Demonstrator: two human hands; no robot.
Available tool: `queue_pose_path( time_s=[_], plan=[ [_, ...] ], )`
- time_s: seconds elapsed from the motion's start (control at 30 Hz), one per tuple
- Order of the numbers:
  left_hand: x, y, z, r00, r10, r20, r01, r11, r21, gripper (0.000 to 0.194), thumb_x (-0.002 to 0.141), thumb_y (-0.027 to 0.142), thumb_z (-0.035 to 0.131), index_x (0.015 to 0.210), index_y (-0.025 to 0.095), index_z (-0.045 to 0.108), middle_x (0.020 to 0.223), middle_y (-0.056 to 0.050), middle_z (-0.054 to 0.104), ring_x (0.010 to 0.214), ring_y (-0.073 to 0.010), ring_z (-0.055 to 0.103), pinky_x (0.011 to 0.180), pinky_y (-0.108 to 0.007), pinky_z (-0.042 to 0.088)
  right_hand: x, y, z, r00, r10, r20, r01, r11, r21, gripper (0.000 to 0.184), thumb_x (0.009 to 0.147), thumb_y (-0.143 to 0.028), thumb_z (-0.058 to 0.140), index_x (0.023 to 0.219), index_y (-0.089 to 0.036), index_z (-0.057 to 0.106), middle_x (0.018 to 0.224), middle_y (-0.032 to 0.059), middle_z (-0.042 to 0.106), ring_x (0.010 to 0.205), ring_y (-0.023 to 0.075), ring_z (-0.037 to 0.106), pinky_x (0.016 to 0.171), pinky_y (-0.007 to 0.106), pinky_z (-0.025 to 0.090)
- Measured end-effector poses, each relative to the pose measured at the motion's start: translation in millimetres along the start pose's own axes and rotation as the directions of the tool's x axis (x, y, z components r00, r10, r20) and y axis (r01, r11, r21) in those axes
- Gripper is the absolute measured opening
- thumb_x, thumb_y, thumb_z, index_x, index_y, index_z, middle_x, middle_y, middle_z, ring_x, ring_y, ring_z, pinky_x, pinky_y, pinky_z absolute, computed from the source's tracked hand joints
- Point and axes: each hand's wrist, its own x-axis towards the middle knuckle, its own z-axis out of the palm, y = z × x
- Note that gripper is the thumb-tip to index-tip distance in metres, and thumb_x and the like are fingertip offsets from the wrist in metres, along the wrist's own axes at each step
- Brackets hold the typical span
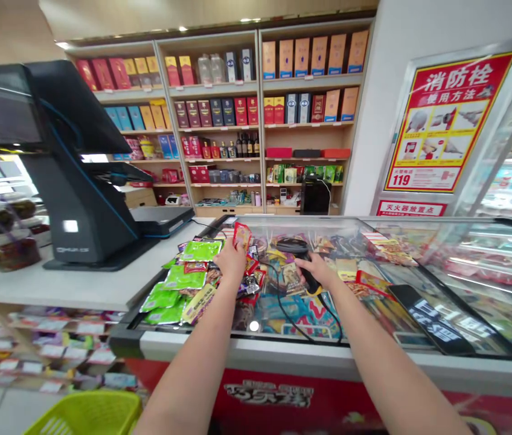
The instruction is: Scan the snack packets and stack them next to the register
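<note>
Left hand (230,261) pinched a red snack packet (241,235) above the green packets (192,266) on the freezer lid (374,284); right hand (317,270) clasped the black scanner (296,251) beside it.

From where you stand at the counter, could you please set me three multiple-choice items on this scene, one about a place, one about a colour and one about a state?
1. Where do the green snack packets lie?
A. in the basket on the floor
B. on the glass lid of the freezer, left of the hands
C. on the wall shelves

2. What colour is the basket at the bottom left?
A. yellow-green
B. blue
C. black

3. What is the right hand doing?
A. resting flat and empty
B. gripping the black scanner
C. touching the phone

Answers: 1 B, the packets are spread on the glass by the left hand, which holds up a red packet. 2 A, its rim is plainly lime. 3 B, its fingers wrap the scanner's handle, with the cable trailing off.
</note>
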Motion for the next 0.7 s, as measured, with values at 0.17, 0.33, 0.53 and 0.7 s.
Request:
queue_pose_path(
  time_s=[0.17,0.33,0.53,0.7],
  plan=[
    [12,-30,-16.1,0.999,0.003,-0.051,0.002,0.996,0.089,0.041,0.095,0.032,0.043,0.129,0.02,0.062,0.113,-0.019,0.072,0.113,-0.0378,0.063,0.099,-0.055,0.039,27,-4,52,0.996,-0.015,0.092,0.009,0.998,0.067,0.044,0.064,-0.051,0.079,0.082,-0.021,0.053,0.053,-0.0065,0.061,0.037,0.012,0.056,0.038,0.023,0.048],
    [17,-49,-10.6,0.987,0.09,-0.129,-0.076,0.991,0.114,0.051,0.089,0.02,0.05,0.139,0.021,0.056,0.14,-0.019,0.059,0.129,-0.0378,0.052,0.1,-0.057,0.041,44,3,93,0.986,0.021,0.167,-0.038,0.995,0.096,0.045,0.064,-0.053,0.08,0.08,-0.023,0.05,0.052,-0.0066,0.061,0.036,0.012,0.055,0.036,0.023,0.047],
    [19,-57,-8.0,0.978,0.142,-0.153,-0.122,0.984,0.131,0.034,0.088,0.023,0.054,0.116,0.025,0.072,0.147,-0.015,0.053,0.131,-0.0395,0.049,0.098,-0.059,0.043,47,7,110,0.973,0.034,0.228,-0.048,0.997,0.057,0.041,0.067,-0.048,0.078,0.083,-0.021,0.052,0.053,-0.0067,0.06,0.037,0.0112,0.054,0.038,0.022,0.046],
    [13,-40,-5.6,0.973,0.152,-0.176,-0.147,0.988,0.042,0.032,0.091,0.027,0.05,0.115,0.023,0.072,0.145,-0.014,0.055,0.128,-0.0359,0.052,0.098,-0.054,0.044,45,7,102,0.978,0.039,0.205,-0.051,0.997,0.051,0.042,0.069,-0.047,0.078,0.087,-0.022,0.05,0.053,-0.008,0.06,0.038,0.0111,0.055,0.039,0.022,0.047]
  ],
)
